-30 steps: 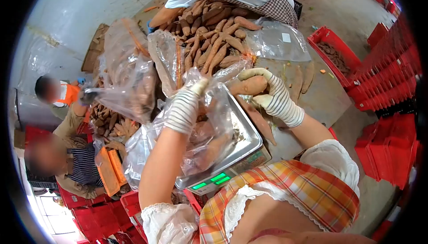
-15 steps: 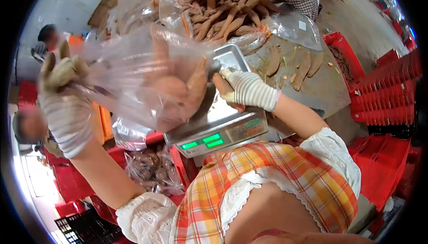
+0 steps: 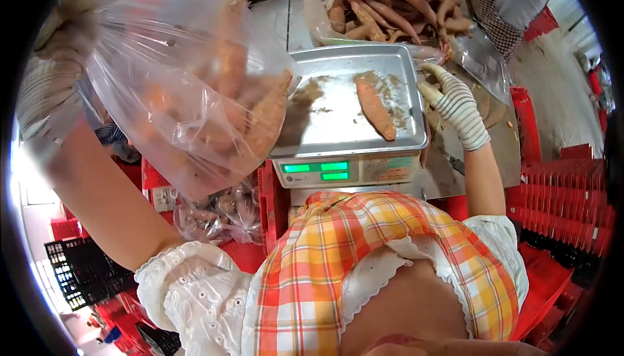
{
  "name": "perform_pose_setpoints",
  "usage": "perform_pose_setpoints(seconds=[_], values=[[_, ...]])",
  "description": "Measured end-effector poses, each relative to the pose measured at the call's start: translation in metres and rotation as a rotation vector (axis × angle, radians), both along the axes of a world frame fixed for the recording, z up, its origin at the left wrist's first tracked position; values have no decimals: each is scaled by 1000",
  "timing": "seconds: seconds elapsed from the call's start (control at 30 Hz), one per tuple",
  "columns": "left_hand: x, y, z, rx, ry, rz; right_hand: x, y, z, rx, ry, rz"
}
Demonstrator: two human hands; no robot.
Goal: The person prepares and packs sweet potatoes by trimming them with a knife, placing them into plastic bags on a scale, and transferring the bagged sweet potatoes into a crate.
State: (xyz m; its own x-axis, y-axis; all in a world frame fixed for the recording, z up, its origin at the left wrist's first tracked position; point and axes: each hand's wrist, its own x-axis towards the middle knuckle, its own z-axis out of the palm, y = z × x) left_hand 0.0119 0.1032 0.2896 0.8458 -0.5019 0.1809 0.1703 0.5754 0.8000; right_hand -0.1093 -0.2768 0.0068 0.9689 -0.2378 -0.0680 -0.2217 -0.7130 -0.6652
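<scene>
Raised at the upper left, my left hand point(image 3: 62, 50), in a striped glove, grips the gathered top of a clear plastic bag point(image 3: 188, 83) with several sweet potatoes inside. The bag hangs beside the left edge of a metal scale point(image 3: 325, 122) with green lit displays. One sweet potato point(image 3: 376, 110) lies on the right part of the scale's soil-marked tray. My gloved right hand point(image 3: 455, 105) is just off the tray's right edge, fingers apart and holding nothing.
A pile of sweet potatoes point(image 3: 396, 5) lies beyond the scale. A person in a checked apron point(image 3: 497, 5) stands at the upper right. Red crates point(image 3: 559, 193) are stacked at the right. Bagged produce point(image 3: 218, 213) sits in a red crate below the hanging bag.
My left hand has lifted the bag off the scale and to the left. My right hand has let go of a sweet potato, which now lies on the tray, and moved right.
</scene>
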Motion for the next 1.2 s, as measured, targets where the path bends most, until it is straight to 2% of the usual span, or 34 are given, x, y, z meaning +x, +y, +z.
perform_pose_setpoints(seconds=[0.1,0.2,0.27,0.33,0.4,0.43,0.53,0.57,0.63,0.67,0.7,0.77,0.8,0.83,0.87,0.9,0.93,1.0,1.07,1.13,1.17,1.2], values=[[18,23,0,41,-32,-22,-2,24,1,-36,39,49],[26,33,3,104,-52,-190,6,44,-8,-166,-13,212],[23,26,0,94,-62,-182,9,58,-10,-200,-26,261],[18,19,-7,88,-85,-167,16,68,-20,-284,76,313],[16,9,-17,87,-115,-159,12,71,-48,-323,-92,297],[14,2,-21,84,-137,-148,11,65,-46,-287,71,300],[11,-26,-35,100,-219,-124,5,46,-36,37,57,129],[9,-38,-39,111,-253,-118,4,33,-44,29,46,87],[2,-64,-48,145,-331,-103,0,6,-62,438,-234,-115],[-3,-76,-54,176,-375,-88,-7,1,-42,640,-228,-186],[-6,-89,-60,224,-394,-76,-11,-5,-35,716,-316,-291],[-16,-112,-73,386,-276,-65,-19,-24,-33,928,-487,-401],[-19,-124,-77,489,-160,-66,-23,-39,-41,922,-517,-434],[-17,-128,-81,499,-85,-169,-26,-55,-50,1065,-542,-429],[-17,-130,-86,523,-134,-159,-30,-69,-58,1210,-568,-412],[-17,-131,-85,592,-222,-186,-30,-71,-54,1315,-611,-545],[-18,-131,-85,658,-310,-207,-28,-80,-56,1314,-637,-559],[-20,-129,-90,694,-335,-209,-19,-101,-67,1118,-533,-585],[-25,-124,-93,720,-285,-319,3,-106,-61,1037,-632,-629],[-34,-122,-106,715,-234,-380,33,-131,-66,662,-479,-554],[-36,-121,-114,722,-198,-470,48,-139,-62,667,-489,-557],[-36,-122,-121,730,-159,-557,66,-146,-58,440,-363,-458]])
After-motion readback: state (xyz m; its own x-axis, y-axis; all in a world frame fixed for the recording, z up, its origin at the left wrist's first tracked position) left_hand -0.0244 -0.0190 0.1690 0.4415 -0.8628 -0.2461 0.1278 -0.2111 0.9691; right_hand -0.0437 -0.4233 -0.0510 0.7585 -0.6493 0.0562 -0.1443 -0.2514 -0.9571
